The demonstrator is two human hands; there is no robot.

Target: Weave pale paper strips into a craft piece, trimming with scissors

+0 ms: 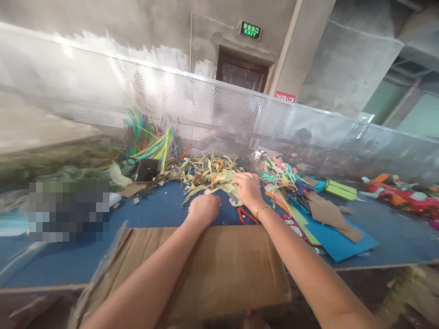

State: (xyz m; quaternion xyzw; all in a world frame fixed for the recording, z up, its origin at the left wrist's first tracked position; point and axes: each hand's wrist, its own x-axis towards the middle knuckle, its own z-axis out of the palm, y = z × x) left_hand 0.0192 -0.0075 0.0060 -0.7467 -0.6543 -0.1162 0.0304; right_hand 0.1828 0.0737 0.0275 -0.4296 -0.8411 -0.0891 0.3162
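Observation:
My left hand (205, 210) is closed in a fist over the blue table, just in front of a heap of dried leaves (197, 178). Whatever it grips is hidden by the fingers. An orange bent strip, like a pipe cleaner (216, 174), stands up just beyond the fist; whether the hand holds it I cannot tell. My right hand (247, 186), with a gold bracelet (262, 210) at the wrist, reaches into the right side of the heap. Its curled fingers close on a pale dried leaf (226, 177).
Cardboard (226, 269) lies under my forearms at the table's front edge. Orange-handled scissors (245, 215) rest near my right wrist. Coloured paper (339, 237) and paper flowers (281, 169) lie to the right. Colourful pipe cleaners (144, 137) and a black box (147, 170) stand left.

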